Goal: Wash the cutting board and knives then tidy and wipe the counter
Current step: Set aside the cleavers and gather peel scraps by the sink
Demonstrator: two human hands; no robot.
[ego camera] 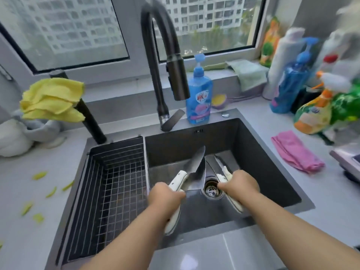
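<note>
Over the dark sink (pixel 253 145) my left hand (pixel 165 197) grips the white handles of two knives: a broad cleaver (pixel 196 178) and a pointed chef's knife (pixel 197 159), blades pointing away. My right hand (pixel 241 185) grips two slimmer white-handled knives (pixel 221 163), their blades angled toward the far left. All blades hang above the drain (pixel 211 190). No cutting board is in view.
A wire basket (pixel 109 182) fills the sink's left part. The black tap (pixel 165 61) arches over the sink, with blue dish soap (pixel 198 98) beside it. A pink cloth (pixel 296 152) and bottles (pixel 292 75) sit right. A yellow cloth (pixel 52 100) and green scraps (pixel 39 191) lie left.
</note>
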